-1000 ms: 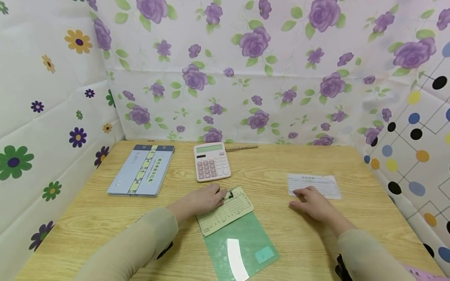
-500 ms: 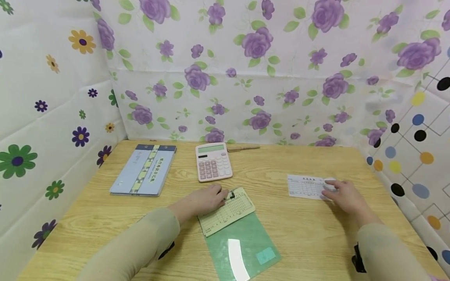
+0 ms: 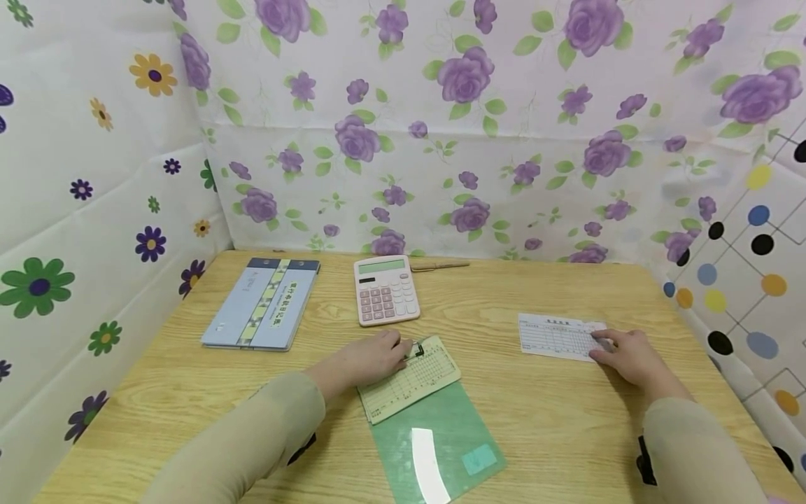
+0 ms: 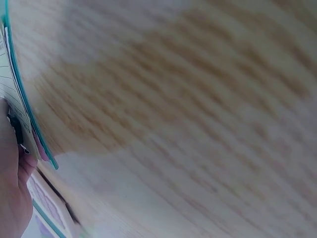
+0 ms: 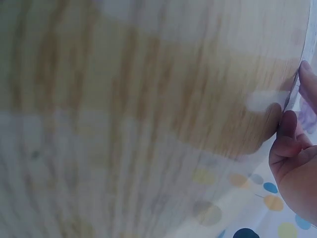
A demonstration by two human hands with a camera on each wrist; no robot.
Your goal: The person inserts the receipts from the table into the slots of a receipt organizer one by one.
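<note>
A pad of yellow printed forms [image 3: 412, 383] lies on a green translucent clipboard [image 3: 441, 434], with a black clip [image 3: 418, 349] at its upper edge. My left hand [image 3: 371, 358] holds that upper edge beside the clip; in the left wrist view a finger [image 4: 30, 159] shows past the edge. To the right, a white printed slip [image 3: 550, 336] lies on the table. My right hand [image 3: 636, 360] pinches its right end, index finger on top and thumb at the near edge. In the right wrist view the fingertips [image 5: 288, 121] meet the slip's thin edge.
A pink calculator [image 3: 387, 290] lies beyond the clipboard, with a thin brown stick-like object [image 3: 441, 266] beside it. Blue account books [image 3: 261, 304] with a patterned band lie at the left. Flowered cloth [image 3: 434, 175] hangs behind the wooden table [image 3: 504, 413].
My right hand has moved from the slip's left front edge to its right end and taken hold there. The slip has turned slightly. My left hand stays at the clip.
</note>
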